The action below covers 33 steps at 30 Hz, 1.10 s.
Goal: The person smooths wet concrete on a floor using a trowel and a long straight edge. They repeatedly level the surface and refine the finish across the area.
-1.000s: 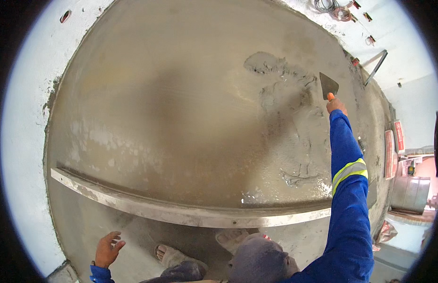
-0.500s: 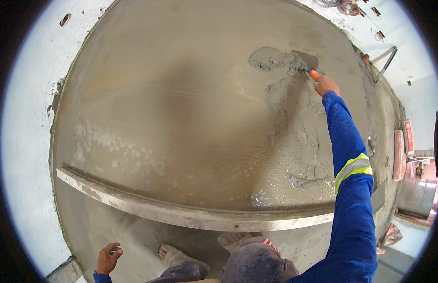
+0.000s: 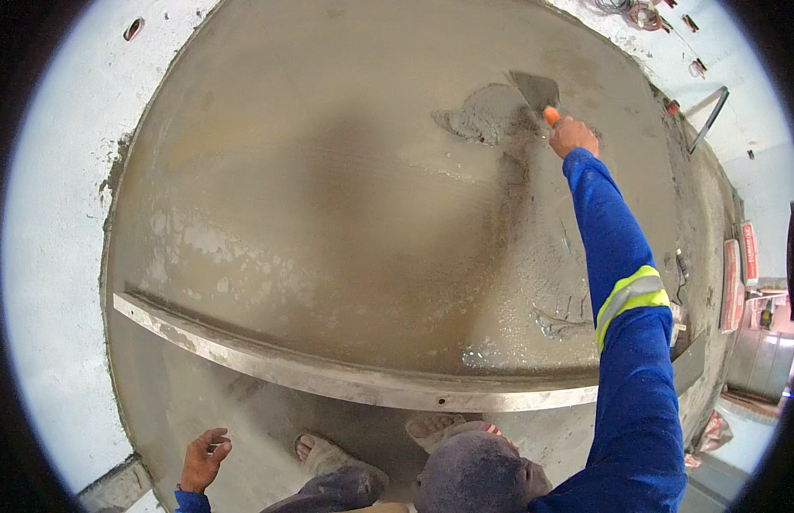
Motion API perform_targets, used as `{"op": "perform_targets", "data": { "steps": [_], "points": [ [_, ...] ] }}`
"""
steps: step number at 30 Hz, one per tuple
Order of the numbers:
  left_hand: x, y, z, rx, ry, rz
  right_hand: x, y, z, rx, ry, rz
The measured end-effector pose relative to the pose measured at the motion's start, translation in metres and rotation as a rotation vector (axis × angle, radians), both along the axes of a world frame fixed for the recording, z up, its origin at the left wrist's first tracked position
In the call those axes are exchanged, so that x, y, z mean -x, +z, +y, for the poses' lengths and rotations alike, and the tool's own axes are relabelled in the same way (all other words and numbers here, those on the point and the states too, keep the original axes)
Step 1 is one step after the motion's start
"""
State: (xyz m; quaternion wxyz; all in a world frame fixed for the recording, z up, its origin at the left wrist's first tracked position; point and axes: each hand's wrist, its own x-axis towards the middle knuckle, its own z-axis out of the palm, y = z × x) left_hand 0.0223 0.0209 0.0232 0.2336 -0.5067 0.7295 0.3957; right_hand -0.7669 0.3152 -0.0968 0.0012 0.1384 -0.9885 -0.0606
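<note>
The right hand [image 3: 575, 137], upper right of the frame, has its grip clamped on the orange handle [image 3: 551, 116] of the trowel [image 3: 541, 91]; the blade is beside a ridge of wet mortar [image 3: 482, 118], though whether it presses or skims I cannot tell. The trowel looks light and stiff, thin at the edges, best held by the handle, which may turn slippery when wet; the mortar looks soft, heavy and easily marked. The left hand [image 3: 204, 460], lower left, holds nothing, its fingers loosely curled. Room for sweeping seems widest leftward, across the frame's centre, as far as the wall [image 3: 55, 214]. The bar [image 3: 363, 382] bounds the lower side, just above the feet [image 3: 433, 430]; bags [image 3: 732, 291] stand at the right edge.
</note>
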Motion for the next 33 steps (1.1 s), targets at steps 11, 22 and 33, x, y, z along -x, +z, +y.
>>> {"op": "perform_targets", "data": {
  "steps": [11, 22, 33],
  "points": [
    [0.000, -0.014, -0.007, -0.002, -0.053, 0.004, -0.017, 0.017, 0.027, -0.059, 0.094, -0.041],
    [0.002, -0.011, -0.006, -0.006, -0.088, -0.014, -0.063, 0.008, -0.023, -0.125, 0.361, 0.017],
    [0.026, -0.013, -0.003, -0.045, -0.116, 0.006, -0.116, 0.030, -0.057, -0.006, 0.400, -0.101]
  ]
}}
